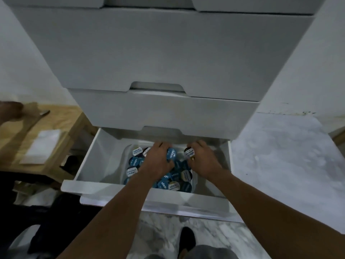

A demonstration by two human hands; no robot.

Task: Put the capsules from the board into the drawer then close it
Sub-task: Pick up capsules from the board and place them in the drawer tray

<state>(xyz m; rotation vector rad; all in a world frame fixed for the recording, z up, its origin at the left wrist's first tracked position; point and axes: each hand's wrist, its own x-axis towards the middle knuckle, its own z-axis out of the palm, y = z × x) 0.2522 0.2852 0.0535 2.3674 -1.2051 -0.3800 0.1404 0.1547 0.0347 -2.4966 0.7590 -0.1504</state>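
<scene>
The open drawer is overhung at its back by the drawer front above; free room lies left of the tub.

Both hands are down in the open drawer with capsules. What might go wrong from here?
1. The tub looks heaped; capsules released by the left hand and right hand may slide off into the drawer.
2. Both hands sit close under the upper drawer, so closing early may pinch fingers.
</scene>
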